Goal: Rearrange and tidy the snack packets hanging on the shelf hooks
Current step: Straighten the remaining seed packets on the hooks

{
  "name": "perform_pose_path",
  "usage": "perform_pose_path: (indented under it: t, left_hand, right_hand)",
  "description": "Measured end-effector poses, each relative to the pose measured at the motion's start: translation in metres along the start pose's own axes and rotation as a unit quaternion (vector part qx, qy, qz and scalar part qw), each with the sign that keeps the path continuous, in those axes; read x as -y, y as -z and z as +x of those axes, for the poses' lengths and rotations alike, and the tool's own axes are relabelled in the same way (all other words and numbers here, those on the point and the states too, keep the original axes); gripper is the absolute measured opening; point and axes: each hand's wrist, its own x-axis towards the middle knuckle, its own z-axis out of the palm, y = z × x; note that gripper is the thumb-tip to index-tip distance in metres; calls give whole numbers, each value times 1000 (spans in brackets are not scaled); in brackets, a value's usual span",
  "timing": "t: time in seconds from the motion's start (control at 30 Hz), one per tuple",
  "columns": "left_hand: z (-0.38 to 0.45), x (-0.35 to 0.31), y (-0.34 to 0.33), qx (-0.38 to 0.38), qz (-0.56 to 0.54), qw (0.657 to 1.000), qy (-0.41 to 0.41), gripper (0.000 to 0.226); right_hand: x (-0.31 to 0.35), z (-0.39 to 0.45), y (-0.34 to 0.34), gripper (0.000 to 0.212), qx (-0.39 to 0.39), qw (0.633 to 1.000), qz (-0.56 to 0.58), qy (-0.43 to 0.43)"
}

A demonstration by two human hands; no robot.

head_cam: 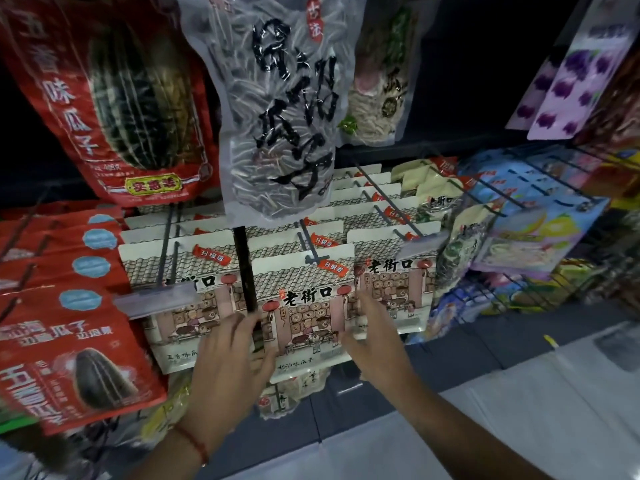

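my left hand (230, 355) and my right hand (372, 336) are both up at the front white packet (304, 317) on the middle hook (309, 249), one at each side of it. the left hand's fingers are stretched out and relaxed, their tips lying against the packet's left edge, right where a black upright bar (246, 271) crosses in front of the row. there is a red string (195, 443) around that wrist. the right hand is also released, fingers straight, with the fingertips touching the packet's right edge where it overlaps the next white packet (394, 292) to the right. neither hand is curled round anything; the packet hangs between them, a bit lower and nearer to me than the packets on either side.

behind it more of the same white packets line up on their hooks, running back toward the dark shelf wall. another white packet (176, 296) hangs just to the left, partly hidden by a clear price tag holder (156, 299). further left is a stack of red packets (69, 344) with a sunflower seed printed on the front one. above, a large red bag (114, 98) and a clear bag of striped seeds (277, 109) with big black writing hang down over the white rows. to the right are bluish and pastel packets (533, 216) on wire hooks, and purple-patterned packets (575, 74) higher up. below the hooks a pale floor (519, 410) shows.
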Motion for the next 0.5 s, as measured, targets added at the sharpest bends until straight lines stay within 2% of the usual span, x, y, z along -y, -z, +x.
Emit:
perform_pose_path:
  t: [0.07,0.17,0.27,0.33,0.5]
  left_hand:
    - [-3,-3,2,-12,39,992,-119,51]
    - [5,-23,-6,20,53,976,-212,65]
    - [14,-50,-27,78,88,965,-232,90]
    - [23,-72,-40,99,107,960,-239,96]
    - [47,-119,-62,96,137,959,-228,79]
  right_hand:
    - [-11,-13,10,74,10,995,-100,3]
    - [-26,-27,28,83,43,978,-203,-26]
    - [-32,-35,50,88,56,961,-266,-40]
    - [-34,-33,69,91,52,952,-298,-39]
    - [-44,-5,104,97,57,947,-316,-2]
